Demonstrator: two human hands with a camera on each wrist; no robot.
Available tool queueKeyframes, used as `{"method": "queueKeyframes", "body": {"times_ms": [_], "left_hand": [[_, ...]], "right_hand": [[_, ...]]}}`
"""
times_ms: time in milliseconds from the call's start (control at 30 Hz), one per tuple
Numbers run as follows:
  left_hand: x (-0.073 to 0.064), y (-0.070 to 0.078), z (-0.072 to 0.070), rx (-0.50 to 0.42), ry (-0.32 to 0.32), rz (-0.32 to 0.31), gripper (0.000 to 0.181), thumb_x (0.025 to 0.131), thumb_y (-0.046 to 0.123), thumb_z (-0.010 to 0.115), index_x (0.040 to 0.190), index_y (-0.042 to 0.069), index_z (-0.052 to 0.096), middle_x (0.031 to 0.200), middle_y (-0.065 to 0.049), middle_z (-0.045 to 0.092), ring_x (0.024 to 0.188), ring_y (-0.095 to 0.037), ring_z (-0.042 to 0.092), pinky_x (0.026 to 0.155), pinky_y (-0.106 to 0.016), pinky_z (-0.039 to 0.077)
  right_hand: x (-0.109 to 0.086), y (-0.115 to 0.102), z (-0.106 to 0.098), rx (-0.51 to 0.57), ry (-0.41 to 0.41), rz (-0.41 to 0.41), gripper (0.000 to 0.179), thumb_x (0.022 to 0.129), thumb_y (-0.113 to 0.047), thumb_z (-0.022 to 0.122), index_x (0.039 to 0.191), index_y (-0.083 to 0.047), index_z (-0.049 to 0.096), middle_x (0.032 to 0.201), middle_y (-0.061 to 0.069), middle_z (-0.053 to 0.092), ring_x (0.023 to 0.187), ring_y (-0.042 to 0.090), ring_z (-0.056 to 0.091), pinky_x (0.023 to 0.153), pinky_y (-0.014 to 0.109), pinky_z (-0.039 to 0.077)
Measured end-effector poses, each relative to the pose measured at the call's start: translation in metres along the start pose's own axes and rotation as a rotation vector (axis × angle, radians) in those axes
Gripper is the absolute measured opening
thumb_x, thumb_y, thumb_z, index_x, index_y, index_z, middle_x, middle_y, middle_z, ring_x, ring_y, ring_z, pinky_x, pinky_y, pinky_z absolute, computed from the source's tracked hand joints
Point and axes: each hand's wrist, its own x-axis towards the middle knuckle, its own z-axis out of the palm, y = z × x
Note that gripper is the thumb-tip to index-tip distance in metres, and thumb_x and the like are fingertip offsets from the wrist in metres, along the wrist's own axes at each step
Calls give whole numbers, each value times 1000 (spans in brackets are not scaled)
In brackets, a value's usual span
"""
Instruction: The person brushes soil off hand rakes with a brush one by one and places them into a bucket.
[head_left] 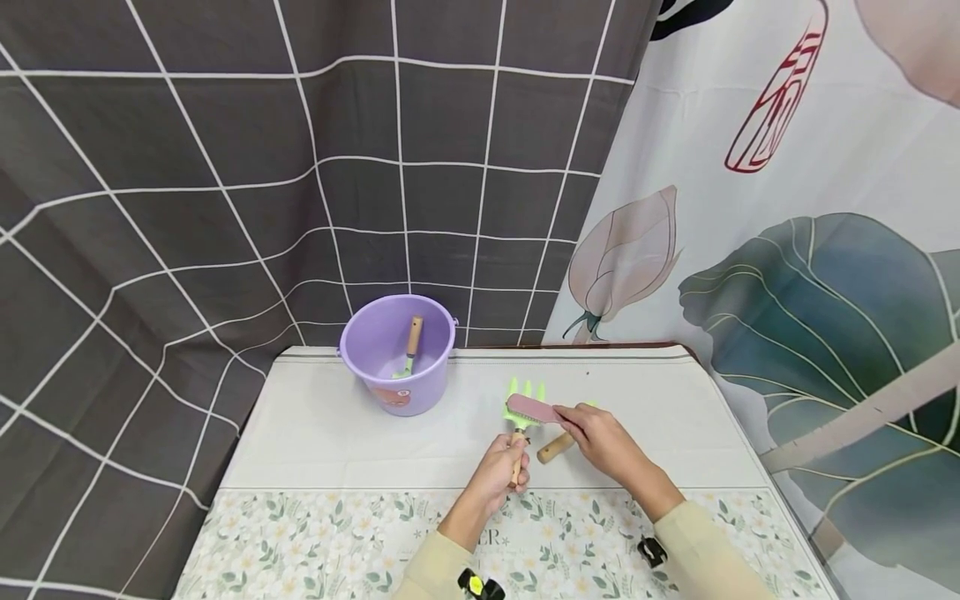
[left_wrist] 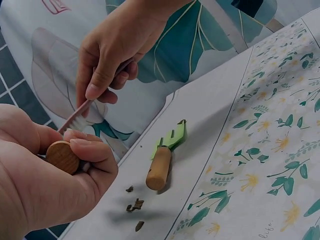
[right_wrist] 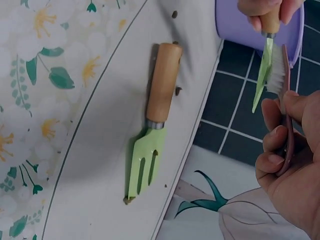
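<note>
My left hand (head_left: 498,471) grips the wooden handle of a light green garden hand rake (head_left: 522,422), tines pointing away from me. In my right hand (head_left: 603,442) is a pink brush (head_left: 531,408), pinched by its handle. Its white bristles (right_wrist: 276,75) lie against the rake's green head in the right wrist view. On the table below my hands lies a green slotted garden fork (right_wrist: 164,82) with a wooden handle. In the left wrist view, the butt of the rake's handle (left_wrist: 62,157) shows inside my curled fingers.
A purple bucket (head_left: 408,396) stands at the back left of the table, with a wooden-handled green tool (head_left: 414,336) leaning inside. Brown crumbs of dirt (left_wrist: 135,205) lie near the slotted fork. Curtains hang behind the table and on both sides.
</note>
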Motion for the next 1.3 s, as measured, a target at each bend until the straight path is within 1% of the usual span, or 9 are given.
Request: {"method": "queueKeyframes", "body": {"times_ms": [300,500,633,767,867,967,1067,1167,1300], "left_hand": [[-2,-1,1,-16,-22,2,11,112,21,39,109,11,38,80,2,46,55,-4,41,47,-13,34],[-3,1,1,-37,-27,12,16,112,21,39,116,6,38,81,2,45,56,-3,39,47,-12,33],[-5,4,2,-36,-28,11,17,112,21,39,116,5,38,81,2,44,56,-4,39,47,-13,33],[-5,5,2,-44,-32,8,14,112,21,40,113,7,38,81,2,45,56,-4,40,47,-13,33],[-5,5,2,-53,-36,-2,12,112,21,40,111,9,38,81,2,45,56,-3,40,47,-12,34],[-4,3,2,-58,-34,-15,12,112,21,40,111,9,39,81,2,45,56,-3,41,47,-12,34],[-3,1,3,-55,-24,-19,12,112,21,40,111,9,39,80,2,46,56,-4,41,47,-13,35],[-2,-1,3,-51,-15,-16,12,111,21,40,111,9,40,80,2,46,57,-4,41,48,-13,35],[-2,0,2,-54,-12,-16,13,112,22,40,112,9,40,81,2,46,58,-4,41,48,-14,35]], "right_hand": [[9,13,2,-38,17,38,28,99,-10,69,126,-5,73,85,2,69,68,5,53,58,25,47],[20,19,2,-42,39,52,28,99,-10,68,125,-3,73,86,6,71,70,10,58,62,32,52],[29,22,0,-52,45,69,27,99,-9,68,125,-2,73,85,7,70,68,11,56,61,33,50],[36,26,0,-53,35,112,28,100,-9,66,127,-1,71,85,8,68,67,14,52,61,32,47],[38,27,-1,-46,20,154,29,102,-9,65,130,-1,70,92,11,71,72,17,56,64,34,49],[37,27,-1,-19,6,203,31,103,-10,62,132,-2,68,99,13,72,75,18,57,66,35,49],[36,26,-3,14,7,234,32,105,-12,61,135,-2,66,98,12,71,72,16,54,64,32,48],[33,22,-5,34,29,220,32,105,-13,61,135,-3,66,95,9,71,71,13,52,62,29,46],[25,14,-9,35,63,144,31,103,-11,63,133,-3,68,93,7,71,72,11,55,61,29,48]]}}
